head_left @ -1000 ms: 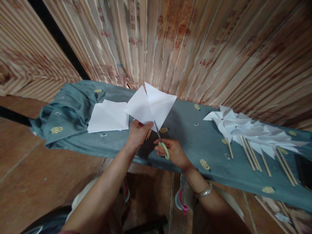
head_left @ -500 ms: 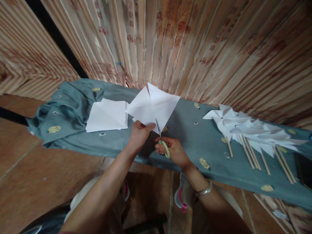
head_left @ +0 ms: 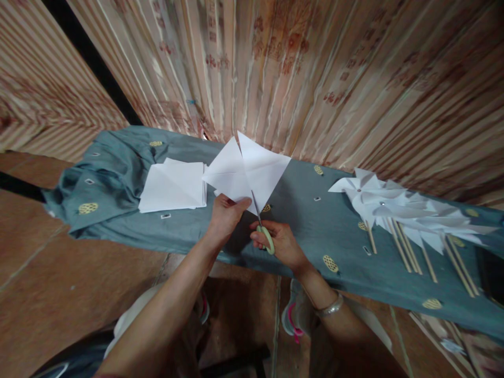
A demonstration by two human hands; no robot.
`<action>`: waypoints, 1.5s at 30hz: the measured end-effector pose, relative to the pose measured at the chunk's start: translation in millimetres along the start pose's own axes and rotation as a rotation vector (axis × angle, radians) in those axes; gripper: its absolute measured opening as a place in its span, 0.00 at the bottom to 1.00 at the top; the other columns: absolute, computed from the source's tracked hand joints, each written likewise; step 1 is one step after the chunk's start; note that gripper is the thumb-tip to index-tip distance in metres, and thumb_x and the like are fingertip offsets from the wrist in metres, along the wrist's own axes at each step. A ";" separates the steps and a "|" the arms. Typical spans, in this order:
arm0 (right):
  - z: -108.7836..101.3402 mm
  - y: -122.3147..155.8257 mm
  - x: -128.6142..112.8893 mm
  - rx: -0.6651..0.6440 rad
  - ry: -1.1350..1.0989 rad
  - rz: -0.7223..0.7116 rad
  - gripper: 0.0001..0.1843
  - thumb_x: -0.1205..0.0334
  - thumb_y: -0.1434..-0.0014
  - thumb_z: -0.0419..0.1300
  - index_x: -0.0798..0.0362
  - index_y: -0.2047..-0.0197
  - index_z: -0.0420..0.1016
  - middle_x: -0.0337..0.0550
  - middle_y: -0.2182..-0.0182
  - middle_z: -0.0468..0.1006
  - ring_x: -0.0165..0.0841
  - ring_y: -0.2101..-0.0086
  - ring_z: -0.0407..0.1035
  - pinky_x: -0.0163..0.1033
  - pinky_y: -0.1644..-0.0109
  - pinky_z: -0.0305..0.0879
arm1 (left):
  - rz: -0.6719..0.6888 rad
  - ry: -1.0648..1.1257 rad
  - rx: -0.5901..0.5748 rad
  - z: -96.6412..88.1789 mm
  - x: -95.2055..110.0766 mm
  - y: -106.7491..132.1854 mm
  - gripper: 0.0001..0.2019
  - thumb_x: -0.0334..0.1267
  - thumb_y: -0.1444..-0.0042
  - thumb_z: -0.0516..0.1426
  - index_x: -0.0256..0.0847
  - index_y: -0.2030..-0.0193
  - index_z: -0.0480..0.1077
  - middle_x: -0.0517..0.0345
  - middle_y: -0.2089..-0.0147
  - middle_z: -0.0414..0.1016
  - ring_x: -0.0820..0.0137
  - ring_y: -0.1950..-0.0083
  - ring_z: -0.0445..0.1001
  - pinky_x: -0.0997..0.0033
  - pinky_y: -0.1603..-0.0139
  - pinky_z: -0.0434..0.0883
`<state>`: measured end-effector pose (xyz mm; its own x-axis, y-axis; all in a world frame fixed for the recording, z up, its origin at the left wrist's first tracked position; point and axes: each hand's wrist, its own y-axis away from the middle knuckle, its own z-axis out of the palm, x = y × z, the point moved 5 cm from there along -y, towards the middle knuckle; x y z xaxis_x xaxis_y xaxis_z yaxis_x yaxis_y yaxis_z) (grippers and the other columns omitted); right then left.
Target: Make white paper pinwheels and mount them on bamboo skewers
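Observation:
My left hand (head_left: 229,214) pinches the lower edge of a white square of paper (head_left: 262,167) between thumb and fingers. The paper is held over the table, and a slit runs inward from its top corner. My right hand (head_left: 279,242) is wrapped round the pale green handles of a pair of scissors (head_left: 268,239). Their blades lie at the paper's bottom corner, pointing up toward its middle; they look nearly closed. To the left of the paper lies a stack of white paper sheets (head_left: 173,185).
A grey-green cloth (head_left: 307,215) with pineapple prints covers the long narrow table. Several white paper pinwheels (head_left: 401,207) on wooden sticks lie at the right. A dark object (head_left: 490,275) sits at the right edge. A pleated curtain (head_left: 271,68) hangs along the back.
Hardly anything differs. The paper and both hands stay in nearly the same place, with the scissors still at the bottom corner.

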<state>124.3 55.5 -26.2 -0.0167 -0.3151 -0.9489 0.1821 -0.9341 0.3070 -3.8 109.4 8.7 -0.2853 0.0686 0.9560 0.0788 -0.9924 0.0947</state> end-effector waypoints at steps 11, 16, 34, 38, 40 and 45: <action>-4.2 -0.3 -0.2 -0.013 0.053 -0.044 0.22 0.46 0.57 0.70 0.55 0.65 0.78 0.37 0.80 0.74 0.27 0.78 0.65 0.32 0.74 0.61 | -0.041 0.003 -0.028 2.9 -7.2 2.4 0.07 0.34 0.65 0.64 0.38 0.75 0.73 0.59 0.74 0.75 0.70 0.72 0.70 0.69 0.66 0.67; -6.3 -0.6 0.8 -0.010 0.054 -0.035 0.22 0.47 0.57 0.70 0.55 0.65 0.78 0.37 0.80 0.74 0.26 0.79 0.64 0.32 0.76 0.59 | -0.032 -0.007 -0.044 4.0 -7.0 2.4 0.07 0.34 0.64 0.63 0.38 0.75 0.73 0.58 0.72 0.76 0.69 0.70 0.71 0.69 0.65 0.68; -4.7 -1.0 -1.4 -0.001 0.071 -0.082 0.18 0.48 0.55 0.69 0.54 0.73 0.75 0.37 0.81 0.73 0.26 0.79 0.63 0.32 0.76 0.58 | -0.039 -0.007 -0.062 4.5 -6.4 5.2 0.07 0.34 0.65 0.64 0.38 0.77 0.71 0.62 0.77 0.72 0.73 0.75 0.67 0.71 0.71 0.65; -5.8 -0.7 -1.6 0.001 0.074 -0.073 0.17 0.48 0.55 0.69 0.54 0.75 0.73 0.37 0.81 0.74 0.27 0.79 0.63 0.32 0.76 0.58 | -0.062 -0.002 -0.071 6.1 -7.3 7.3 0.07 0.35 0.65 0.64 0.38 0.77 0.71 0.61 0.78 0.71 0.73 0.77 0.66 0.71 0.74 0.64; -6.4 -0.3 -2.1 0.004 0.074 -0.079 0.17 0.48 0.55 0.68 0.54 0.75 0.73 0.37 0.81 0.74 0.27 0.79 0.63 0.32 0.76 0.58 | -0.067 -0.012 -0.074 6.9 -7.6 7.5 0.07 0.34 0.65 0.64 0.38 0.78 0.70 0.62 0.78 0.71 0.73 0.77 0.66 0.71 0.74 0.65; -6.8 0.7 -4.0 0.005 0.068 -0.084 0.18 0.48 0.56 0.69 0.54 0.76 0.73 0.37 0.81 0.73 0.26 0.79 0.63 0.32 0.76 0.58 | -0.058 -0.031 -0.062 7.1 -7.4 7.2 0.07 0.34 0.65 0.64 0.37 0.78 0.70 0.61 0.78 0.71 0.72 0.76 0.67 0.71 0.72 0.66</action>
<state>131.1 57.2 -22.7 0.0348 -0.2241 -0.9739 0.1784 -0.9575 0.2267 5.7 102.4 4.3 -0.2580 0.1288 0.9575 0.0030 -0.9910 0.1341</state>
